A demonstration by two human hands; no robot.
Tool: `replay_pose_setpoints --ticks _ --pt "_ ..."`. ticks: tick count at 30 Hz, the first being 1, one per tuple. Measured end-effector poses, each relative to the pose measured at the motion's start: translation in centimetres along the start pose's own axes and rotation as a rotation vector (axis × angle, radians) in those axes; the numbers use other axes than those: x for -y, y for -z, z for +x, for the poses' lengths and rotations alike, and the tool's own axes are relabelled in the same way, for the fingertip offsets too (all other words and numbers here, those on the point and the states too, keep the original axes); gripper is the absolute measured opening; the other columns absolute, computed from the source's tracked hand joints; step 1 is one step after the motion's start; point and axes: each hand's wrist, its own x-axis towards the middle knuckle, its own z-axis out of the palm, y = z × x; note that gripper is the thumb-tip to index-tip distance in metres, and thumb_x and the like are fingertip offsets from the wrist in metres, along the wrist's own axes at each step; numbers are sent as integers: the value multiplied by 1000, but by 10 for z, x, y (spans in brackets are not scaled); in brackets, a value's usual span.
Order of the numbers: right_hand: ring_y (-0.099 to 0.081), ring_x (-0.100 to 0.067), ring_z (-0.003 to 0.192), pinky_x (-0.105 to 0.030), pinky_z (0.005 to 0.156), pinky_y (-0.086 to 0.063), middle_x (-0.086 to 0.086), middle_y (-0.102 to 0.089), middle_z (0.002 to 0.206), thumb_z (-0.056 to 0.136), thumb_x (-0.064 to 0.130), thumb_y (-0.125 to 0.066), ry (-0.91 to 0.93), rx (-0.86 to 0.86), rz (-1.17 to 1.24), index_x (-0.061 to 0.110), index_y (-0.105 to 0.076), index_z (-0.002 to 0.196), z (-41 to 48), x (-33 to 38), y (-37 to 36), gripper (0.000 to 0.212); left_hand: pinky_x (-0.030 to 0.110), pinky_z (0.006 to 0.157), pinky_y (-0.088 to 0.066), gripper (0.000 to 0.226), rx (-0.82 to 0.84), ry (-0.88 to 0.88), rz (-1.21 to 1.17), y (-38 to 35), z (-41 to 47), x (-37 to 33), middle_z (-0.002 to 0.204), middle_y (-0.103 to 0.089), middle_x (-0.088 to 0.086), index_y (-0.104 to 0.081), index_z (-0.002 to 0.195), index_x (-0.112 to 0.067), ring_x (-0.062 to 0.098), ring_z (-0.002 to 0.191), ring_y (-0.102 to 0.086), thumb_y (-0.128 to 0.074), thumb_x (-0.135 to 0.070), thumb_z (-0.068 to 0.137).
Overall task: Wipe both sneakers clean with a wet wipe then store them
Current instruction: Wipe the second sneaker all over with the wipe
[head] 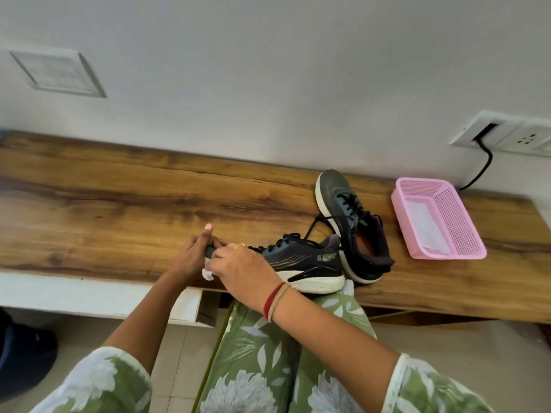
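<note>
- Well left of the pink basket point(438, 186), both hands meet at the near sneaker's point(307, 263) toe. The left hand point(192, 256) grips the toe with one digit raised, and the curled right hand point(241, 268) pinches a white wet wipe point(207, 274) against it.
- It has a black upper, black laces and a white sole, with its heel toward the basket.
- Two sneakers: the second sneaker point(351, 225) sits just left of the basket.
- One basket, one wipe in hand.
</note>
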Motion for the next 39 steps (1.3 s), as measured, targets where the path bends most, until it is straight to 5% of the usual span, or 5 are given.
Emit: replay_pose_setpoints --ticks 10,17,26,31,39 --pt "-55 -23 84 -35 68 -52 -6 -61 94 85 0 -56 118 96 -46 12 -68 96 -51 -29 15 21 26 79 -47 63 43 3 -7 4 9 12 95 -71 13 -63 62 0 22 90 -64 -29 -36 101" --pt "-54 -25 78 -36 64 -51 -8 -61 81 78 -4 -62 32 -15 22 8 -69 81 6 -1 2 15 20 56 -41 57 -7 -9 75 -2 12 0 43 -54 -7 -51 54 -8 0 44 -50 -31 -32 102" --pt "-60 -17 93 -29 80 -53 0 -68 100 89 17 -41 26 25 24 15 -70 98 -68 -31 11 31 23 73 -48 60 32 3 38 1 14 1 83 -71 5 -62 62 -1 20 78 -64 -31 -34 102" --pt "-62 -20 92 -37 82 -53 -1 -69 98 87 10 -49 -105 -59 132 13 -72 95 -76 -38 25 25 9 68 -47 58 18 23 3 0 11 -2 83 -69 7 -60 61 -1 15 77 -63 -32 -31 102" --pt "-58 -23 87 -34 70 -55 -5 -65 93 83 0 -60 -12 -45 14 11 -70 94 -26 -14 0 19 26 79 -49 50 69 73 -44 1 15 -2 78 -70 8 -58 58 -5 16 74 -65 -41 -27 100"
